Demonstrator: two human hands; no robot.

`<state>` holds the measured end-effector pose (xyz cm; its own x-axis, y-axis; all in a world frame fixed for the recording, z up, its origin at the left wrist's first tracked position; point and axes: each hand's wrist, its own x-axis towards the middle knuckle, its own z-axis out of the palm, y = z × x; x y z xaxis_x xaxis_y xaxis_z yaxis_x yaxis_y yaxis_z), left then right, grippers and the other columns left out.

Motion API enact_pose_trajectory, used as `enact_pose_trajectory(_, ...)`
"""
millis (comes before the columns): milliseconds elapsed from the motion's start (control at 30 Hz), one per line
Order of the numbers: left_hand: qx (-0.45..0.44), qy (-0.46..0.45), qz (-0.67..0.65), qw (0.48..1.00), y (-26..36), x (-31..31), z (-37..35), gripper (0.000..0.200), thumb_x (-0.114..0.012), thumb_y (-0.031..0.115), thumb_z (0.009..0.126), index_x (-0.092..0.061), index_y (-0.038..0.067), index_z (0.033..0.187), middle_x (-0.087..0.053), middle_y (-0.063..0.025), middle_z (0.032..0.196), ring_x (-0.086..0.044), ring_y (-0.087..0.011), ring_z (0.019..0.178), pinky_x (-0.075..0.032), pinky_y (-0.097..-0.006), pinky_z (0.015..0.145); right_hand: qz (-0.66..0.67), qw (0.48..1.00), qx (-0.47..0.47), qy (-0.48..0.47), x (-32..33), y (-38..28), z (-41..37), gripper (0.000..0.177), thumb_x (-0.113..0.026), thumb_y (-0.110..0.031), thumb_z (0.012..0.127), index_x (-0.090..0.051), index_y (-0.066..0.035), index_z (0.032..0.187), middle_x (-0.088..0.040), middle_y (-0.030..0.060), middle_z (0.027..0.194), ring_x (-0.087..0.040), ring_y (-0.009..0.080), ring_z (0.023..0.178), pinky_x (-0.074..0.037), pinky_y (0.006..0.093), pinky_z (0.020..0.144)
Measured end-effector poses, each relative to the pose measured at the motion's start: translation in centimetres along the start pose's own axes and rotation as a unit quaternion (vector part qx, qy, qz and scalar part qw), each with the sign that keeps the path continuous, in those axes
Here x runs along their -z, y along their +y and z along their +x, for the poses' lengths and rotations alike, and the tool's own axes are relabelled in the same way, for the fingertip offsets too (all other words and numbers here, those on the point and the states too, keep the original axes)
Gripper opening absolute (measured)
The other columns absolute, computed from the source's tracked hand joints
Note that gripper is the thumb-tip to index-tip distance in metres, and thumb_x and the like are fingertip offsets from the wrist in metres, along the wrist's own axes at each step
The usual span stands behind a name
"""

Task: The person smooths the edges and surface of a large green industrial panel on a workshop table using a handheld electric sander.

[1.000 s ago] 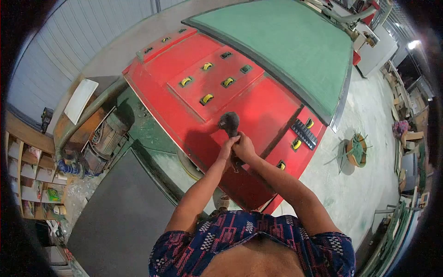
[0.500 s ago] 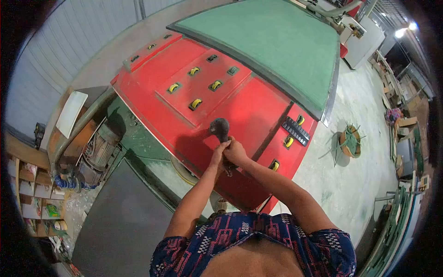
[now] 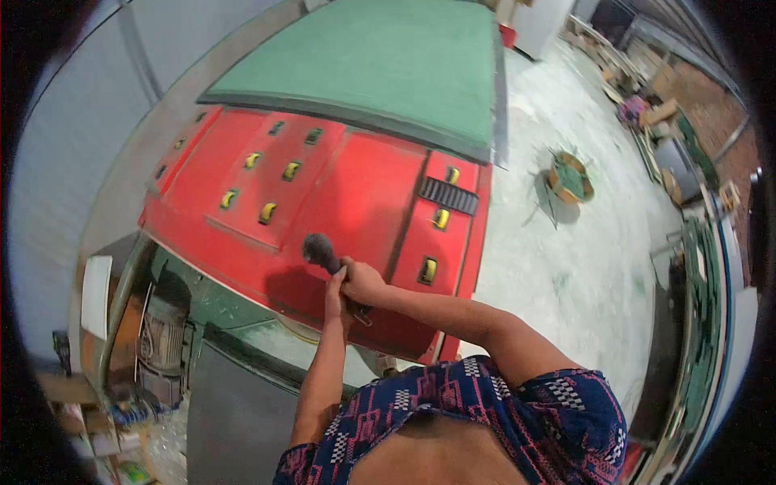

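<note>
Both of my hands are close together over the red machine table [image 3: 356, 194], near its front edge. Between them is a dark handheld tool [image 3: 320, 250] with a rounded head pointing away from me; its grip is hidden by my fingers. My left hand [image 3: 336, 296] is closed around it from the left. My right hand [image 3: 364, 283] wraps it from the right, touching the left. Below the hands a small metal piece [image 3: 360, 314] sticks out. Yellow wheels [image 3: 267, 212] are set into slots in the red surface. A black ribbed strip [image 3: 449, 195] lies across its right side.
Beyond the red table is a large green surface [image 3: 364, 69] with a dark border. A grey panel [image 3: 234, 412] and a motor [image 3: 163, 331] are at the lower left. A basket [image 3: 570, 178] with green material stands on the pale floor [image 3: 598, 267]. Stacked boards [image 3: 703, 323] line the right.
The view has swung to the right, so the table and hands appear further left. Both hands keep their grip on the dark tool.
</note>
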<state>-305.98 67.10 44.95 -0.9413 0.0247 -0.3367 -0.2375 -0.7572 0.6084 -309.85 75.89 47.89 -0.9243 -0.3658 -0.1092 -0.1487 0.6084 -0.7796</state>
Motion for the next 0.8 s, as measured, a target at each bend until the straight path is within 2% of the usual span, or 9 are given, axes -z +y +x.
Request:
enact_pose_trajectory(33, 0.013, 0.001, -0.005, 1.000, -0.3, -0.5, -1.0, 0.041, -0.052, 0.030, 0.084, -0.051, -0.001, 0.110, -0.056, -0.0091, 0.102, -0.056, -0.0219, 0.095, -0.045, -0.0378, 0.081, 0.001, 1.000, -0.009, -0.013, 0.6, 0.0, -1.2, 0.041, -0.057, -0.021, 0.073, -0.048, -0.002, 0.109, -0.059, 0.0245, 0.086, -0.057, 0.0408, 0.086, -0.044, 0.0468, 0.072)
enact_pose_trajectory(167, 0.016, -0.048, 0.007, 0.999, -3.5, -0.7, -3.7, 0.038, -0.052, 0.027, 0.084, -0.052, -0.001, 0.110, -0.056, -0.0091, 0.104, -0.056, -0.0211, 0.096, -0.046, -0.0369, 0.082, 0.015, 0.999, -0.019, -0.025, 3.4, -0.2, -6.2, 0.048, -0.059, -0.021, 0.073, -0.044, -0.003, 0.115, -0.059, 0.0244, 0.086, -0.057, 0.0406, 0.086, -0.044, 0.0462, 0.072)
enact_pose_trajectory(267, 0.060, -0.036, 0.042, 0.997, -5.2, -2.5, -6.6, 0.042, -0.053, 0.030, 0.084, -0.050, 0.001, 0.115, -0.055, -0.0090, 0.108, -0.055, -0.0206, 0.098, -0.048, -0.0358, 0.079, 0.036, 0.999, 0.030, 0.015, 4.6, 1.5, -9.9, 0.049, -0.060, -0.021, 0.073, -0.044, -0.003, 0.116, -0.059, 0.0246, 0.087, -0.057, 0.0404, 0.086, -0.044, 0.0462, 0.071)
enact_pose_trajectory(367, 0.053, -0.083, 0.068, 0.993, -7.1, -5.5, -9.0, 0.042, -0.054, 0.029, 0.084, -0.049, 0.001, 0.115, -0.055, -0.0095, 0.109, -0.055, -0.0211, 0.102, -0.047, -0.0366, 0.082, 0.064, 0.998, 0.020, 0.013, 7.4, 2.0, -13.7, 0.051, -0.061, -0.022, 0.072, -0.044, -0.003, 0.116, -0.058, 0.0246, 0.091, -0.056, 0.0404, 0.087, -0.045, 0.0459, 0.072)
enact_pose_trajectory(467, 0.065, -0.074, 0.083, 0.992, -10.3, -8.4, -10.8, 0.035, -0.056, 0.026, 0.084, -0.056, -0.001, 0.106, -0.059, -0.0081, 0.101, -0.059, -0.0180, 0.093, -0.049, -0.0369, 0.079, 0.083, 0.996, 0.014, 0.027, 9.9, 4.5, -17.3, 0.052, -0.062, -0.022, 0.072, -0.044, -0.003, 0.117, -0.057, 0.0240, 0.094, -0.056, 0.0404, 0.089, -0.045, 0.0455, 0.073)
enact_pose_trajectory(500, 0.110, -0.082, 0.066, 0.988, -10.9, -10.0, -11.6, 0.031, -0.058, 0.024, 0.083, -0.057, 0.000, 0.104, -0.060, -0.0071, 0.099, -0.059, -0.0173, 0.089, -0.049, -0.0346, 0.078, 0.075, 0.996, -0.001, 0.043, 10.9, 5.2, -18.6, 0.054, -0.063, -0.022, 0.071, -0.044, -0.004, 0.118, -0.058, 0.0228, 0.094, -0.056, 0.0396, 0.090, -0.045, 0.0443, 0.074)
enact_pose_trajectory(733, 0.143, -0.143, 0.060, 0.978, -23.8, -16.5, -13.1, 0.026, -0.055, 0.016, 0.085, -0.054, 0.002, 0.107, -0.058, -0.0057, 0.101, -0.055, -0.0160, 0.096, -0.042, -0.0325, 0.087, 0.115, 0.989, -0.045, 0.078, 18.5, 14.0, -28.1, 0.053, -0.060, -0.017, 0.069, -0.043, -0.007, 0.118, -0.057, 0.0221, 0.097, -0.055, 0.0387, 0.093, -0.044, 0.0448, 0.075)
enact_pose_trajectory(767, 0.114, -0.165, 0.055, 0.978, -26.1, -17.6, -13.4, 0.029, -0.056, 0.014, 0.084, -0.052, 0.002, 0.111, -0.058, -0.0056, 0.101, -0.055, -0.0158, 0.096, -0.041, -0.0314, 0.087, 0.121, 0.987, -0.064, 0.087, 19.6, 15.3, -29.7, 0.052, -0.059, -0.015, 0.068, -0.044, -0.008, 0.117, -0.057, 0.0227, 0.094, -0.055, 0.0392, 0.092, -0.044, 0.0444, 0.075)
enact_pose_trajectory(800, 0.145, -0.155, 0.074, 0.974, -27.2, -19.4, -14.2, 0.030, -0.057, 0.013, 0.084, -0.051, 0.001, 0.111, -0.057, -0.0052, 0.101, -0.055, -0.0147, 0.095, -0.042, -0.0307, 0.086, 0.118, 0.986, -0.078, 0.090, 20.9, 16.1, -31.3, 0.052, -0.059, -0.015, 0.068, -0.044, -0.008, 0.118, -0.058, 0.0227, 0.094, -0.055, 0.0393, 0.091, -0.045, 0.0441, 0.075)
